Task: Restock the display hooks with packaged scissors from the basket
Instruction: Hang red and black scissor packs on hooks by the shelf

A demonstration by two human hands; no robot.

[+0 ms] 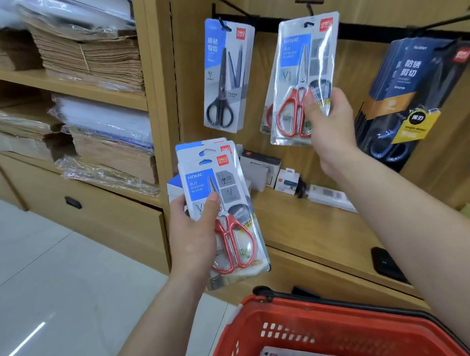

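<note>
Your view is bright and even; glare streaks the scissors pack (307, 61) upper centre and the floor (20, 347) lower left; the edges bend.

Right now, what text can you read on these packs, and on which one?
"HOME", "SCISSORS", "deli": front pack in the left hand.
"防粘剪切", "deli": hanging black-handled scissors pack.
"防锈剪切", "黑刃": dark packs at right.
"deli": red-handled pack in the right hand; its blue label is blurred by glare.
Small boxes: too small to read.

Wood ledge (301, 223) w/ sm. boxes (260, 170); hooks (308, 4) above w/ pkgd scissors (228, 75).
</note>
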